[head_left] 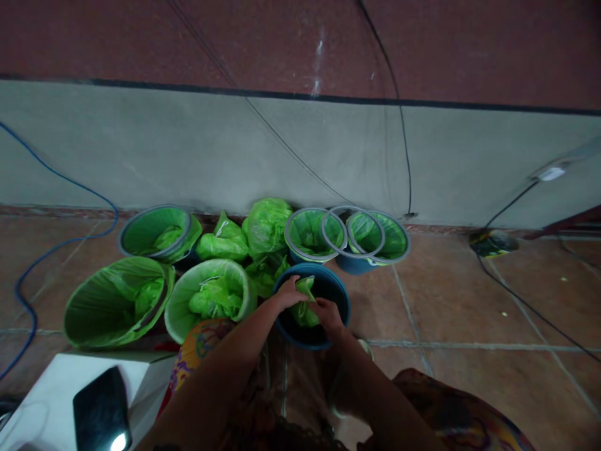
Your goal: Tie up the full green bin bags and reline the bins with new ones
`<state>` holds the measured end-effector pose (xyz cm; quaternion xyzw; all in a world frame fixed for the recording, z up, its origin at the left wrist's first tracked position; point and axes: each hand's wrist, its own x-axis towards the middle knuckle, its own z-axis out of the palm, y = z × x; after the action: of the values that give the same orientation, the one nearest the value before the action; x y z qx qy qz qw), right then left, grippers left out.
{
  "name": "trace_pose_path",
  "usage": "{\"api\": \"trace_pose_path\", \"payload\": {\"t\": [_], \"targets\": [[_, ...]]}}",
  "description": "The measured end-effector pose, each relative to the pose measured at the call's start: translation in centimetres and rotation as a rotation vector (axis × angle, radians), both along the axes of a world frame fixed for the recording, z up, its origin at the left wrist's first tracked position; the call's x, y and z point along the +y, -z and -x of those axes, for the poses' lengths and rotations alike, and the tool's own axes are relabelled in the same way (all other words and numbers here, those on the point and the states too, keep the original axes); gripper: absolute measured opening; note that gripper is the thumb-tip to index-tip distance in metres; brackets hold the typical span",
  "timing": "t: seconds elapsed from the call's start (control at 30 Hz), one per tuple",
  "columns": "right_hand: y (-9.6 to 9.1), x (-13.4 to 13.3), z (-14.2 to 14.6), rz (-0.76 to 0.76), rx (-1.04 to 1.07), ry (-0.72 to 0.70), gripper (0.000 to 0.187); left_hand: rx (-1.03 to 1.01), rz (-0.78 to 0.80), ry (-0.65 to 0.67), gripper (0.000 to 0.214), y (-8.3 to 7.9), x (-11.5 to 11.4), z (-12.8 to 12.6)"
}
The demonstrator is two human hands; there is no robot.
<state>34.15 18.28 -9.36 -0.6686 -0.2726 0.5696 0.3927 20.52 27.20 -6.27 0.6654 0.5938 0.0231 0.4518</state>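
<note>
A blue bin [339, 297] stands on the tiled floor right in front of me. Over its mouth both hands hold a crumpled green plastic bag [305, 299]. My left hand [287, 293] pinches the bag's upper left part at the bin's rim. My right hand [328, 315] grips its right side just above the bin's opening. Most of the bag hangs inside the bin, partly hidden by my fingers.
Several other bins lined with green bags stand along the wall: two on the left [117, 300] [154, 230], one beside my left arm [211, 297], two behind [312, 235] [378, 241]. Tied green bags [265, 225] lie between them. A white box with a phone [101, 410] sits lower left. Cables cross the floor.
</note>
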Motion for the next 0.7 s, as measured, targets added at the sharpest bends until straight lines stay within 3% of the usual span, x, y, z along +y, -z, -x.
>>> {"api": "trace_pose_path", "payload": {"t": [0.17,0.3,0.43,0.53,0.63,0.7], "targets": [[-1.4,-1.9,-0.2,0.092,0.144,0.217,0.044,0.175,-0.087,0.150,0.057,-0.5,-0.2,0.4],[-2.5,-4.4,-3.1,0.051,-0.085,0.296,0.044,0.219,-0.144,0.145,0.052,-1.6,-0.4,0.8],[-3.1,-8.0,-6.2,0.110,-0.366,0.078,0.040,0.223,-0.228,0.149,0.049,-2.8,-0.5,1.1],[-4.4,-9.3,-7.0,0.163,-0.683,-0.112,0.035,0.165,-0.345,0.267,0.031,-3.5,-0.7,1.0],[-6.7,-7.5,-6.3,0.052,-0.960,-0.225,0.049,0.082,-0.472,0.424,0.019,-4.3,-1.0,0.7],[-8.1,-4.8,-5.5,-0.103,-0.989,-0.315,0.055,0.035,-0.504,0.468,0.021,-4.8,-1.2,0.4]]}}
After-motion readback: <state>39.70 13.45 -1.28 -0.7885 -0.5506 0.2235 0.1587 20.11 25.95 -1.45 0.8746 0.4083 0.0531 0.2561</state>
